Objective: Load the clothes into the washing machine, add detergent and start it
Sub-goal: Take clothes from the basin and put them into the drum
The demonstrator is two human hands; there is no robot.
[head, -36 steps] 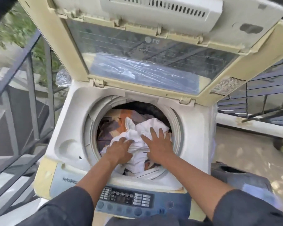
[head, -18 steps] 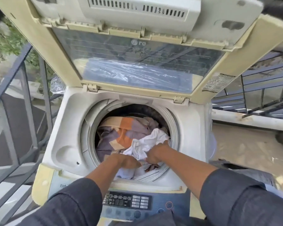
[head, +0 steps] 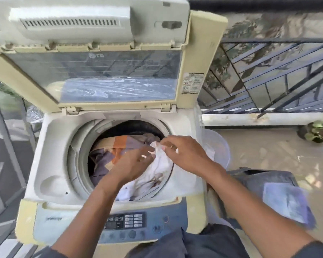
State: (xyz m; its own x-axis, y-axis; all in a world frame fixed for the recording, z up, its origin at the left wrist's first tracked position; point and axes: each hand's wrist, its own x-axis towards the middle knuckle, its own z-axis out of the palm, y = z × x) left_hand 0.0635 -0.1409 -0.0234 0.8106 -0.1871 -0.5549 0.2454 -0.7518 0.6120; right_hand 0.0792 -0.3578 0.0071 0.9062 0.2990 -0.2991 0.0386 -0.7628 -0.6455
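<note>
**Both hands at the white cloth over the open drum**

The setting is an outdoor balcony with a pale, sun-dappled concrete floor [head: 265, 146], fenced by dark metal railings [head: 280, 71] on the right and the left. A low white kerb runs under the right-hand railing, and a potted green plant [head: 319, 132] sits by it at the frame's edge.

Just right of the machine stands a translucent plastic tub [head: 221, 146] with pale cloth in it. Nearer the person, a dark grey bin [head: 265, 180] sits on the floor, and a blurred bluish-white packet [head: 287, 203] lies on its near corner. The right forearm crosses in front of the bin.

The yellowed cream top-loading washing machine [head: 50, 155] has its glass-windowed lid [head: 119, 77] raised upright behind the opening. A blue control panel [head: 125, 220] with small buttons faces the person at the near edge.

Inside the round drum lies a purple, orange and beige patterned fabric [head: 110, 155], filling the left and far side. A crumpled white cloth [head: 160, 168] lies on top toward the right and near rim. The right hand [head: 185, 155] pinches the cloth's upper corner, a narrow grip holding it slightly lifted. The left hand [head: 136, 164] hovers beside it with fingers loosely spread, a wide grip holding nothing clearly.
</note>
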